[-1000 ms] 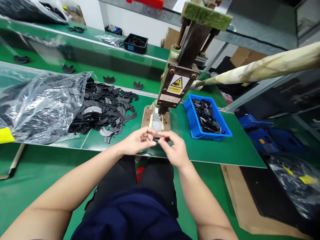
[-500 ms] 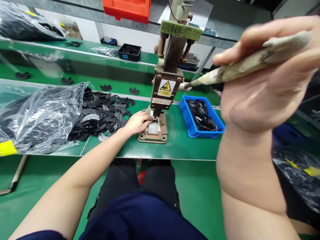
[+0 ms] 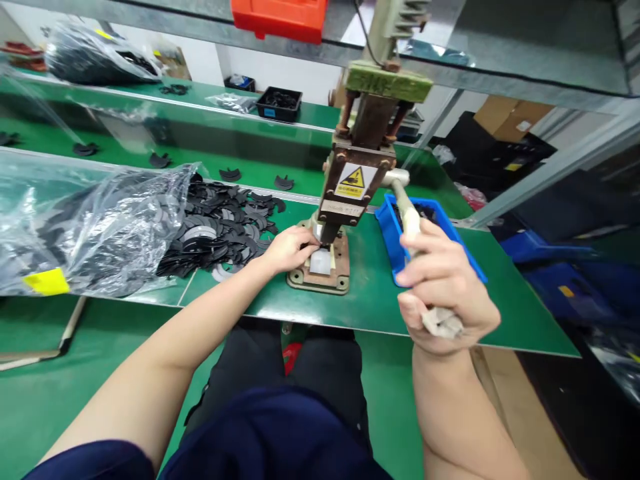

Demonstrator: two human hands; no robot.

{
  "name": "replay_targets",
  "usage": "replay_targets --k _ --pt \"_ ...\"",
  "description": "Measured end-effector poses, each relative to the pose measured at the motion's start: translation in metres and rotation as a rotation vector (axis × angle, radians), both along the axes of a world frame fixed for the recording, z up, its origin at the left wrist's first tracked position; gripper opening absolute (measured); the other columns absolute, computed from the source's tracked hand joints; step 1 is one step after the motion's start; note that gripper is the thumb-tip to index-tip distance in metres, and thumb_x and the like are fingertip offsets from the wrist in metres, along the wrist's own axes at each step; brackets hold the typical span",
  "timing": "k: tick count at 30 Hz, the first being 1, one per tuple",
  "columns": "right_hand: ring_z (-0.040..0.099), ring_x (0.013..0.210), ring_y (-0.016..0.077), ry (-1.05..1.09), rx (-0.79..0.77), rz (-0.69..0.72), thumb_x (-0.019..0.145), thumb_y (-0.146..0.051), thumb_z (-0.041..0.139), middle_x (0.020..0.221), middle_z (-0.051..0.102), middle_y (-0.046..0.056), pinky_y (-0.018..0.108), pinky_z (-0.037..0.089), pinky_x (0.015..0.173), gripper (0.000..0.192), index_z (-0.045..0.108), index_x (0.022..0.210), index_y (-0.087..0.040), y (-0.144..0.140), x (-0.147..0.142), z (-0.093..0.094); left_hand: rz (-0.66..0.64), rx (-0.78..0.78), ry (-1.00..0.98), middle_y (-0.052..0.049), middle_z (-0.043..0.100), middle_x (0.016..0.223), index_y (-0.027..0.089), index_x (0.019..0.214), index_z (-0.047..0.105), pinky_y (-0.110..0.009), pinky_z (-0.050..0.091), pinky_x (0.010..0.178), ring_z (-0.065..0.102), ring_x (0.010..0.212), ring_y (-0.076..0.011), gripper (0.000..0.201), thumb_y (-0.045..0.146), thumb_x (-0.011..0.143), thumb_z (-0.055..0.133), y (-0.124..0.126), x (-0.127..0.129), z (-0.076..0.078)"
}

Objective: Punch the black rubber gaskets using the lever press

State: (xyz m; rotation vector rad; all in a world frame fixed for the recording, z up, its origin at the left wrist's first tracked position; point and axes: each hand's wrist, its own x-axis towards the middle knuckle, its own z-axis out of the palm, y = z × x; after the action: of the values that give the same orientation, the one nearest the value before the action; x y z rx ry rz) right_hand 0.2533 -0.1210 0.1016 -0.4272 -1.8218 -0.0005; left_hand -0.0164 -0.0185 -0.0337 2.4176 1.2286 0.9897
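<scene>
A hand press (image 3: pixel 350 180) with a warning label stands on the green bench, its ram lowered onto the base. My left hand (image 3: pixel 293 250) reaches in at the left of the base, thumb and fingers closed together at a small dark piece (image 3: pixel 325 247) under the ram; most of that piece is hidden. Just in front of it is a whitish block (image 3: pixel 320 262). On the right, my right hand (image 3: pixel 450 287) is wrapped around the wrapped lever handle (image 3: pixel 411 220) of the press, which points down toward me.
Curved black parts (image 3: pixel 220 220) lie heaped left of the press, spilling from a clear plastic bag (image 3: pixel 115 227). A blue bin (image 3: pixel 393 243) stands behind my right hand. Several curved pieces lie along the green strip behind. A red bin (image 3: pixel 280 17) sits on the shelf above.
My right hand has come down and forward with the lever, from an open palm resting on it to a wrapped grip. The ram appears lower. My left hand stays at the base.
</scene>
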Motion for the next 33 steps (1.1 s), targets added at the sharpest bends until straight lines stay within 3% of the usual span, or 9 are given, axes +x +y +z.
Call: replay_targets --k 4,8,11,14,17,20,25,29,33 --pt "0.072 0.08 0.0208 0.061 0.052 -0.053 0.085 -0.026 0.077 0.07 0.068 -0.003 0.059 0.059 0.102 0.025 0.06 0.067 -0.024 0.005 -0.004 -0.03 -0.043 -0.017 0.034 -0.007 0.081 0.116 0.022 0.106 0.08 -0.041 0.053 0.105 0.073 0.114 -0.0234 0.02 0.029 0.105 0.061 -0.002 0.0 0.003" --pt "0.071 0.072 0.02 0.121 0.103 -0.079 0.088 -0.033 0.077 0.064 0.066 -0.004 0.058 0.061 0.093 0.033 0.057 0.063 -0.025 0.012 -0.007 -0.039 -0.067 -0.021 0.141 -0.008 0.078 0.129 0.021 0.124 0.077 -0.041 0.052 0.109 0.07 0.122 -0.0242 0.027 0.029 0.105 0.059 -0.002 -0.024 0.015" --pt "0.07 0.069 0.0199 0.153 0.102 -0.107 0.087 -0.037 0.079 0.06 0.065 -0.004 0.058 0.062 0.091 0.038 0.056 0.06 -0.025 0.013 -0.01 -0.04 0.037 -0.024 0.286 -0.009 0.078 0.131 0.02 0.127 0.076 -0.043 0.05 0.112 0.068 0.124 -0.0262 0.03 0.03 0.104 0.06 -0.007 -0.074 0.036" --pt "0.07 0.067 0.0187 0.212 0.106 -0.115 0.087 -0.046 0.078 0.058 0.064 -0.004 0.056 0.063 0.09 0.044 0.054 0.057 -0.026 0.017 -0.012 -0.043 0.211 -0.07 0.464 -0.008 0.079 0.126 0.022 0.122 0.078 -0.044 0.049 0.111 0.068 0.12 -0.0275 0.029 0.034 0.102 0.06 -0.021 -0.145 0.062" --pt "0.066 0.059 0.018 0.296 0.17 -0.105 0.086 -0.05 0.078 0.051 0.059 -0.004 0.056 0.063 0.082 0.048 0.05 0.053 -0.028 0.028 -0.012 -0.05 0.352 -0.113 0.596 -0.009 0.079 0.115 0.023 0.116 0.079 -0.045 0.049 0.108 0.068 0.114 -0.029 0.03 0.04 0.1 0.061 -0.048 -0.212 0.084" --pt "0.061 0.054 0.0194 0.317 0.225 -0.096 0.083 -0.054 0.078 0.045 0.051 -0.004 0.058 0.061 0.073 0.05 0.048 0.051 -0.031 0.037 -0.01 -0.058 0.417 -0.156 0.656 -0.008 0.079 0.108 0.025 0.112 0.079 -0.045 0.049 0.106 0.068 0.109 -0.0295 0.03 0.045 0.096 0.064 -0.08 -0.251 0.096" --pt "0.063 0.065 0.0176 0.266 0.182 -0.173 0.088 -0.053 0.077 0.056 0.057 -0.004 0.063 0.061 0.087 0.05 0.046 0.056 -0.029 0.022 -0.015 -0.054 0.364 -0.193 0.693 -0.008 0.076 0.103 0.025 0.106 0.079 -0.045 0.049 0.1 0.066 0.102 -0.0294 0.025 0.043 0.095 0.066 -0.12 -0.242 0.087" --pt "0.065 0.074 0.0164 0.302 -0.125 -0.299 0.089 -0.056 0.077 0.06 0.057 -0.004 0.064 0.057 0.101 0.052 0.047 0.058 -0.027 0.006 -0.023 -0.045 0.287 -0.188 0.711 -0.011 0.074 0.118 0.026 0.12 0.078 -0.046 0.047 0.096 0.063 0.11 -0.0319 0.028 0.035 0.096 0.067 -0.133 -0.208 0.064" --pt "0.064 0.068 0.0154 0.223 0.195 -0.139 0.09 -0.05 0.079 0.059 0.058 -0.005 0.058 0.059 0.086 0.048 0.049 0.06 -0.027 0.019 -0.016 -0.049 0.236 -0.176 0.787 -0.014 0.07 0.127 0.026 0.135 0.074 -0.046 0.046 0.092 0.06 0.116 -0.0342 0.043 0.028 0.093 0.067 -0.127 -0.187 0.043"
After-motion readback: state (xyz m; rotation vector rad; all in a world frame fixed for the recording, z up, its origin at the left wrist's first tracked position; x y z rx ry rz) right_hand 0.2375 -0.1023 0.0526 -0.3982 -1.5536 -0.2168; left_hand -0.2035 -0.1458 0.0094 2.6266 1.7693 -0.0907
